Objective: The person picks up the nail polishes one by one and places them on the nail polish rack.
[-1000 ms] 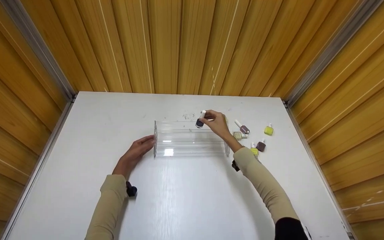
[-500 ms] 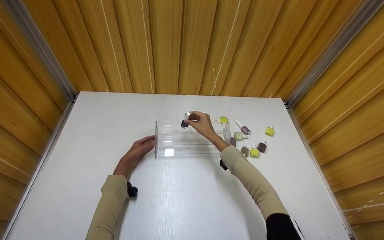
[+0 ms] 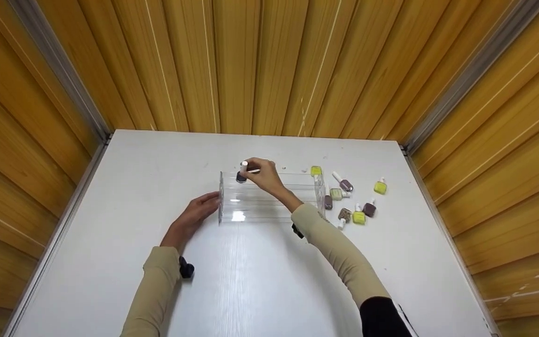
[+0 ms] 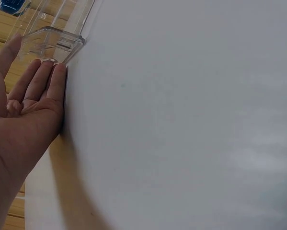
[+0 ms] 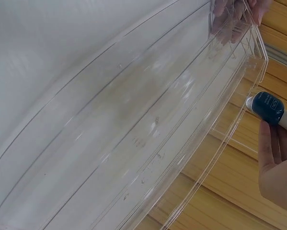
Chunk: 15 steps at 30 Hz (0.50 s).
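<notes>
My right hand (image 3: pixel 265 177) pinches a nail polish bottle (image 3: pixel 241 177) by its white cap, over the back left part of a clear tiered rack (image 3: pixel 269 211). In the right wrist view the bottle (image 5: pixel 268 107) shows dark teal, its base close to the rack's top tier. My left hand (image 3: pixel 198 209) lies at the rack's left end. Seen from the left wrist, that hand (image 4: pixel 33 103) has its fingers extended, fingertips right at the clear end panel (image 4: pixel 54 40). The rack's tiers hold no bottles.
Right of the rack lie several nail polish bottles: a yellow one (image 3: pixel 380 187), a mauve one (image 3: pixel 345 185), a dark plum one (image 3: pixel 369 209), a glittery one (image 3: pixel 344 215) and others. Wood-look panels (image 3: pixel 236 65) wall the white table (image 3: pixel 251 281) at the back and sides.
My right hand has carried the dark bottle leftward along the rack's back tier to near its left end. My left hand has stayed at the end panel.
</notes>
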### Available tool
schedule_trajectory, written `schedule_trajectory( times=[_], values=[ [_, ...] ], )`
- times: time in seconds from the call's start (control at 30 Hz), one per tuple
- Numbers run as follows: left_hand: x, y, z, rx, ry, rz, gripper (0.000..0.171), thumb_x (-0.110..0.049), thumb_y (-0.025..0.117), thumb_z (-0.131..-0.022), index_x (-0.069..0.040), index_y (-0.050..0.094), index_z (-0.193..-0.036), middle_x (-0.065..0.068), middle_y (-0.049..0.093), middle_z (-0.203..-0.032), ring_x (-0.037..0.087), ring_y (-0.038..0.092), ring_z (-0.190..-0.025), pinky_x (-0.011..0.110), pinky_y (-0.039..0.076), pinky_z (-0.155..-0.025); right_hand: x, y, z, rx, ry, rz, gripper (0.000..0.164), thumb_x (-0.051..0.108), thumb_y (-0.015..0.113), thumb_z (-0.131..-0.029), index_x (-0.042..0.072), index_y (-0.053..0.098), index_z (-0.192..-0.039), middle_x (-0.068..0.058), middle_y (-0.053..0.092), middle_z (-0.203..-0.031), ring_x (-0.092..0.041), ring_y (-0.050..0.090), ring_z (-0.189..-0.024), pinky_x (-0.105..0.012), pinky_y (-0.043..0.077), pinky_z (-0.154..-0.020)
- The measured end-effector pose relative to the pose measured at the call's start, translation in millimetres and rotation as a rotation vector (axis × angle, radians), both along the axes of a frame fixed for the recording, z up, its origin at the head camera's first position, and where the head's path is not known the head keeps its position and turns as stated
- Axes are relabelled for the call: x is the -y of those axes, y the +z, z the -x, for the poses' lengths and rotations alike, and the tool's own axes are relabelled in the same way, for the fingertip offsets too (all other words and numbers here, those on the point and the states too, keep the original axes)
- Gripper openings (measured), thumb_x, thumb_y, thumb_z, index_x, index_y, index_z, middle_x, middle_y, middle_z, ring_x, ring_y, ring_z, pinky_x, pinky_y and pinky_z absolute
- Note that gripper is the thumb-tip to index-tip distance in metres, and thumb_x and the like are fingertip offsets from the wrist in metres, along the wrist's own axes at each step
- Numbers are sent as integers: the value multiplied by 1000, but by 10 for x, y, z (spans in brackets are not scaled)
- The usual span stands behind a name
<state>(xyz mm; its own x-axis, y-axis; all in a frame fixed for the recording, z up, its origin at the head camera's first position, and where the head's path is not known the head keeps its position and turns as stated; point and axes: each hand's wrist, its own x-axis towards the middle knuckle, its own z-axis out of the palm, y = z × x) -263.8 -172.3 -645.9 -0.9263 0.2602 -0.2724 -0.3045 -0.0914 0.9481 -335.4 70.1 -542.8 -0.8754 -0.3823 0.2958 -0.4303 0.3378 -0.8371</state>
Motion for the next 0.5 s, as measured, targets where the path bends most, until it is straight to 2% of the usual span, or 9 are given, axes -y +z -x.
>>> schedule_trajectory(
  times=[0.2, 0.5],
  values=[
    [-16, 10, 9, -9, -3, 1, 58, -29, 65, -102, -7, 46, -152, 12, 44, -160, 28, 31, -155, 44, 23, -129, 99, -30, 38, 18, -19, -25, 24, 0, 77, -88, -8, 71, -111, -23, 76, -106, -34, 75, -100, -34, 63, -87],
    [4, -23, 5, -4, 11, -4, 59, -28, 66, -101, -5, 46, -152, 14, 43, -161, 28, 30, -155, 42, 23, -129, 146, -132, 32, 58, 13, -57, 24, 2, 77, -89, -6, 72, -111, -22, 76, -107, -33, 75, -101, -33, 63, -87]
  ],
)
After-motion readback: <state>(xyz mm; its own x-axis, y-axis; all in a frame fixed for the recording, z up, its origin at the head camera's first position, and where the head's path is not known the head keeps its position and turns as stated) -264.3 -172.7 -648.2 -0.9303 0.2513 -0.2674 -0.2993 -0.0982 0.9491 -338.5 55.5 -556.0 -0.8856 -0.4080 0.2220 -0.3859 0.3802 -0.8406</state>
